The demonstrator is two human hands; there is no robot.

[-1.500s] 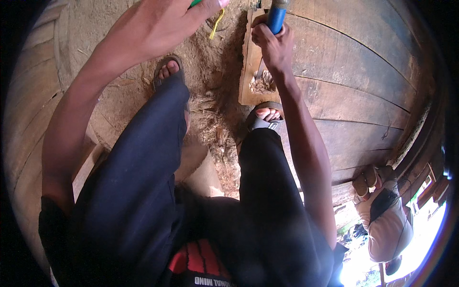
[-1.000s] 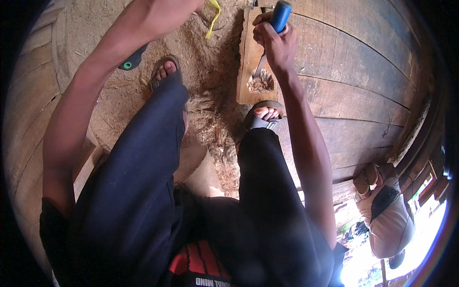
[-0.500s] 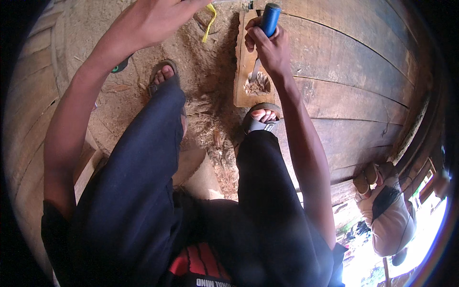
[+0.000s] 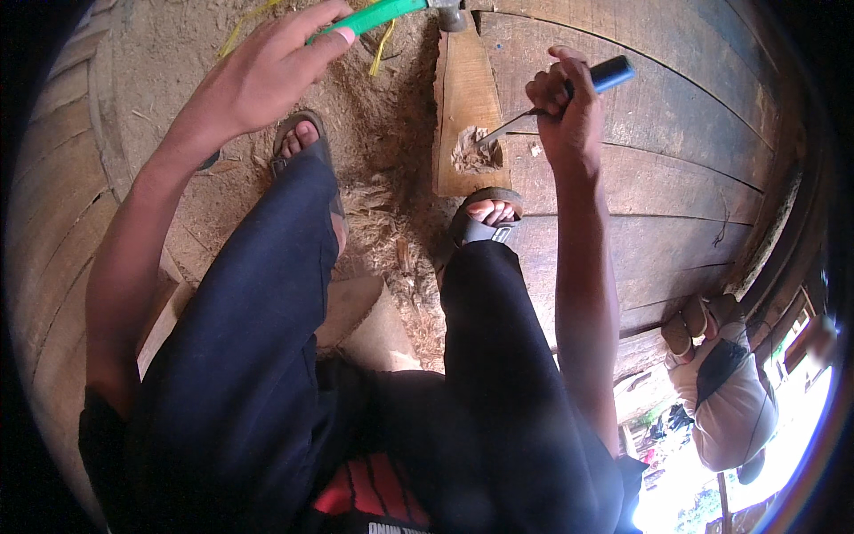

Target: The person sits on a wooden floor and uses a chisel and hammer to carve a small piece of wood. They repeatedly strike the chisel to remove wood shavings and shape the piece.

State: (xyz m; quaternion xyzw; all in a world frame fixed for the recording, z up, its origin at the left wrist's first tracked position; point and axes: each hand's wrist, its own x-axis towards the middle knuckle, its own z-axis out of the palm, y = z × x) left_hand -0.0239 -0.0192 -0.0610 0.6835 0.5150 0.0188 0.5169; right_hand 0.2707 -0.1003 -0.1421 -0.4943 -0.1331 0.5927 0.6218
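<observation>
My left hand (image 4: pixel 271 76) is closed round the green handle of a hammer (image 4: pixel 378 16), whose metal head reaches the far end of a wooden block. My right hand (image 4: pixel 569 111) grips a chisel (image 4: pixel 612 74) with a dark blue handle. The chisel leans to the right, and its blade tip lies at the rough hollow (image 4: pixel 476 151) cut in the near part of the wooden block (image 4: pixel 469 84). Loose chips and splintered fibres show in the hollow. My sandalled right foot (image 4: pixel 489 218) is against the block's near end.
Wide wooden planks (image 4: pixel 649 173) stretch to the right of the block. Sawdust and chips cover the ground (image 4: pixel 382 214) between my feet. A yellow strip (image 4: pixel 382 49) lies beyond my left foot (image 4: pixel 301 138). Another person (image 4: pixel 725 392) is bent over at the lower right.
My right hand has moved right, tilting the chisel from near upright to a low slant. My left hand has come slightly nearer, bringing the green hammer into view.
</observation>
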